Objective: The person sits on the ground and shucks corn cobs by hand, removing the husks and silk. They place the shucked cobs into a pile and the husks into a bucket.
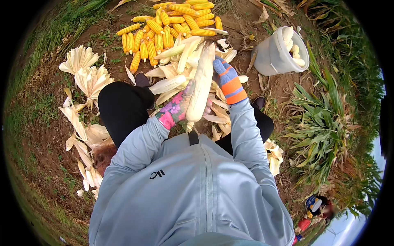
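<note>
An unshucked ear of corn in pale dry husk lies tilted before my chest, its stalk end towards me and its dark silk at the far tip. My left hand, in a floral glove, grips the lower part, with fingers showing past the right side. My right hand, in a blue and orange glove, is at the ear's upper right side; its fingertips are partly hidden, so its hold is unclear. Loose corn husks lie beneath and around the ear. Beyond them is a pile of husked yellow corn cobs.
A whitish plastic bucket at the upper right leans and holds several husked-over ears. Discarded husks lie on the soil to the left. Green corn plants stand at the right. Another person is at the lower right.
</note>
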Action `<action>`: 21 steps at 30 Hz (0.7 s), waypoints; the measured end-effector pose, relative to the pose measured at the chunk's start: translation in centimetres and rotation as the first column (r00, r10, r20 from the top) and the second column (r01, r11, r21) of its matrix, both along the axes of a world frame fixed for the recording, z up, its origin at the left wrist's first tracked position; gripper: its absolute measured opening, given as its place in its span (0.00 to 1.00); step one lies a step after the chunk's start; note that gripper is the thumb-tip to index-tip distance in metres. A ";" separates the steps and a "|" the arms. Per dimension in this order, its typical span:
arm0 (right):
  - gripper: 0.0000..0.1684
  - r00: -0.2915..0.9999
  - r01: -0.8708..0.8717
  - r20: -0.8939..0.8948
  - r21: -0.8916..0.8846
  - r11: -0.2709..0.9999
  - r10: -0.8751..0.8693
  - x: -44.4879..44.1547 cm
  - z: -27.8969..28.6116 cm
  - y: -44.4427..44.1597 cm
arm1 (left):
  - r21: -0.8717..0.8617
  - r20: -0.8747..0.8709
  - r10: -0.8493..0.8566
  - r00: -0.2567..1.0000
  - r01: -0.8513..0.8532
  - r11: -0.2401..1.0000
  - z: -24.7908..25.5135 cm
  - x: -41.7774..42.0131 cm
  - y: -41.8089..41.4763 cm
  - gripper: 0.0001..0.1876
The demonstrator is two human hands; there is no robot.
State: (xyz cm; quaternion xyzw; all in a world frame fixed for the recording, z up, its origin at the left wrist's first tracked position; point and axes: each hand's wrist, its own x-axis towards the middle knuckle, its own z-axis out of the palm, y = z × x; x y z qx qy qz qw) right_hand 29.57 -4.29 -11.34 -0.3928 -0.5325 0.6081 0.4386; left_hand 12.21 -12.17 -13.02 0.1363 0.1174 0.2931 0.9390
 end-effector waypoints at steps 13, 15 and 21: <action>0.11 0.922 0.365 0.177 -0.101 0.926 -0.344 0.5 1.9 -0.3 | 0.029 -0.281 0.160 0.946 -0.158 0.987 -4.2 -0.5 -0.1 0.31; 0.11 0.931 0.348 0.162 -0.123 0.929 -0.327 0.9 1.8 -0.3 | 0.039 -0.313 0.159 0.936 -0.154 0.987 -4.1 -0.5 0.0 0.31; 0.10 0.931 0.365 0.050 -0.174 0.915 -0.362 1.2 1.2 -0.2 | 0.135 -0.417 0.225 0.881 -0.185 0.973 -2.4 0.0 -0.4 0.23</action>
